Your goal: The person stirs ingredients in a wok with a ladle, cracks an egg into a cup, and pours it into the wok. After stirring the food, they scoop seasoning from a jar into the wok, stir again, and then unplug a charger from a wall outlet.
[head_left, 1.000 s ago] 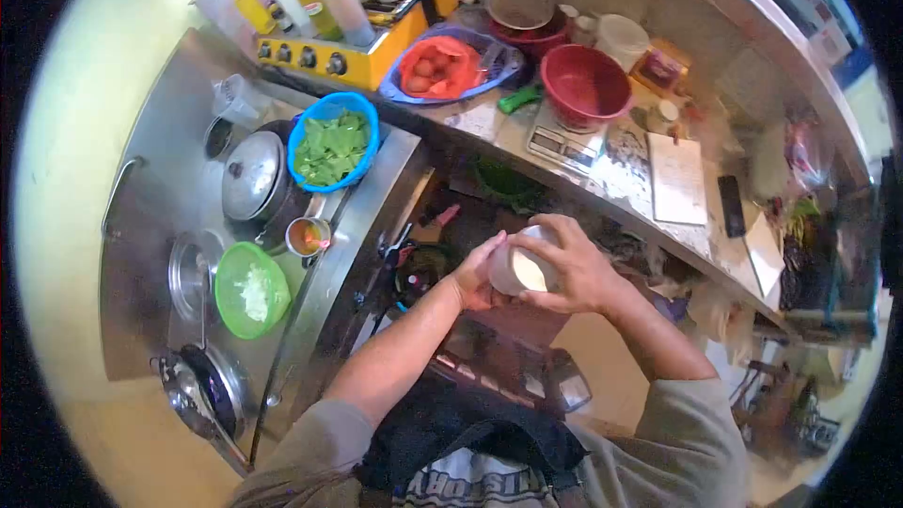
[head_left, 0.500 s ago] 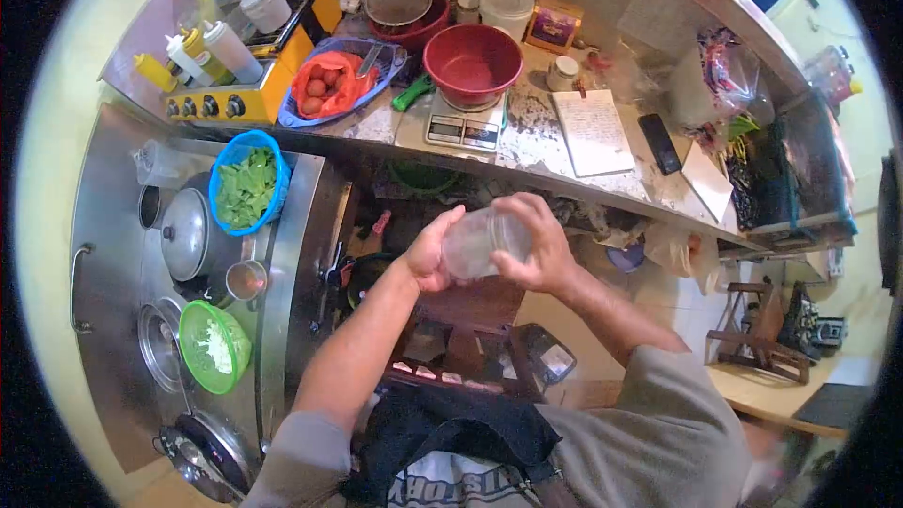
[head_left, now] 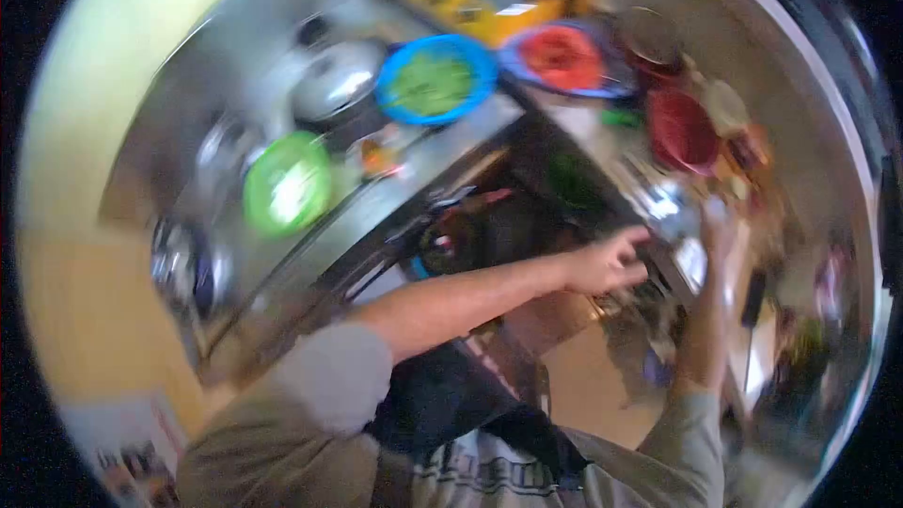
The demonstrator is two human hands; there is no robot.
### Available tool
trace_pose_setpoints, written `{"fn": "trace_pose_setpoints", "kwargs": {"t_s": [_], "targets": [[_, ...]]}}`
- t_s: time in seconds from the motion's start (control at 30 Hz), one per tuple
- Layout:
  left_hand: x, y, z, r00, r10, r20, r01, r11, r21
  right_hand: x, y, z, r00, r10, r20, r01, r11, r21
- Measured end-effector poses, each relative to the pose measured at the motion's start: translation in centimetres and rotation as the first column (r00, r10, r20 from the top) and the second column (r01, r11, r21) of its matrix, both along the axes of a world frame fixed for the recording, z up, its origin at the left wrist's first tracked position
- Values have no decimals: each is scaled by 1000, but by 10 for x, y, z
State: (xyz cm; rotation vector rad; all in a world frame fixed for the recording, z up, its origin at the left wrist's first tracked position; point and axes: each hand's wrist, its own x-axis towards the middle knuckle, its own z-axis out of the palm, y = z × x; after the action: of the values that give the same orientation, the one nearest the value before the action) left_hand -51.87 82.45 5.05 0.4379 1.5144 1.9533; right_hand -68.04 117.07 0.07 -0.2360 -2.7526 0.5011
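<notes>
Fingers (head_left: pixel 636 235) spread apart on the left hand (head_left: pixel 602 268), near the tabletop (head_left: pixel 581 122); the right hand (head_left: pixel 720 226) is over it, beside the white notebook (head_left: pixel 692 265) — fingers too blurred to tell. Beyond — the red bowl (head_left: pixel 683 132).

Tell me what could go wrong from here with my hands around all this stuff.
Your right hand is out over the cluttered counter, below the red bowl, and might knock it. The dark phone lies close beside your right forearm, so a sideways sweep could push it. The blue basket of greens sits near the steel counter's edge and might tip if bumped.
</notes>
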Motion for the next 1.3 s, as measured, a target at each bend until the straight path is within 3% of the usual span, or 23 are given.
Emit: {"fn": "trace_pose_setpoints", "kwargs": {"t_s": [0.1,0.13,0.23,0.27,0.3,0.33,0.37,0.4,0.47,0.5,0.53,0.57,0.6,0.67,0.77,0.8,0.87,0.9,0.93,1.03,1.1,1.2,1.3], "targets": [[70,-112,7,991,-101,-88,100,995,-7,-50,0,0,992,101,80,-115,972,206],[106,-157,27,982,-129,-138,113,986,-122,-57,-11,5,990,135,41,-141,956,256],[234,-257,48,993,-84,-79,74,991,-116,-22,-109,40,900,387,-200,-334,908,253],[279,-274,31,972,-91,-215,36,969,-244,8,-160,46,841,499,-210,-470,865,173],[331,-296,38,987,140,-84,-160,934,-320,45,-222,48,774,609,-172,-609,791,56],[369,-311,28,953,303,-5,-294,921,-256,83,-288,38,703,708,-65,-710,694,-122],[405,-328,31,902,402,154,-350,893,-282,127,-361,31,600,796,78,-742,590,-317],[441,-345,34,819,483,310,-394,866,-309,159,-426,-4,569,802,182,-582,549,-601],[518,-377,-18,743,599,297,-371,739,-562,274,-577,25,167,931,325,-428,365,-827],[546,-390,-28,740,641,204,-296,583,-757,313,-642,3,-90,975,206,-251,178,-951],[574,-408,-38,748,656,102,-213,382,-899,367,-707,6,-211,955,208,-165,175,-971],[599,-428,-50,765,644,2,-126,153,-980,425,-767,38,-282,899,334,-122,312,-942],[620,-444,-66,557,828,-66,-399,197,-895,466,-827,38,-484,816,316,-19,351,-936],[659,-480,-92,36,999,40,-826,53,-561,551,-926,7,-504,799,327,-147,294,-944],[686,-529,-68,-375,853,362,-908,-258,-331,604,-992,-68,-543,813,210,12,258,-966],[697,-545,-62,-397,831,389,-907,-290,-306,618,-1003,-76,-533,829,167,95,255,-962],[712,-571,-62,-364,796,483,-930,-283,-235,604,-977,-3,-365,842,398,-417,234,-878],[715,-583,-62,-346,775,529,-938,-285,-196,601,-959,51,-206,831,517,-643,283,-711],[713,-594,-62,-296,779,554,-955,-246,-165,581,-950,21,-134,950,282,-860,30,-510],[694,-622,-69,-131,756,641,-990,-133,-44,552,-963,37,-90,898,430,-990,-33,-140],[674,-643,-96,-4,694,720,-995,-75,66,556,-991,43,-60,915,398,-998,-68,5],[646,-656,-82,-34,660,751,-978,-175,109,556,-1017,40,-107,843,527,-987,-155,48],[635,-689,-110,9,698,716,-995,-61,73,572,-963,121,-107,731,673,-939,-297,173]]}}
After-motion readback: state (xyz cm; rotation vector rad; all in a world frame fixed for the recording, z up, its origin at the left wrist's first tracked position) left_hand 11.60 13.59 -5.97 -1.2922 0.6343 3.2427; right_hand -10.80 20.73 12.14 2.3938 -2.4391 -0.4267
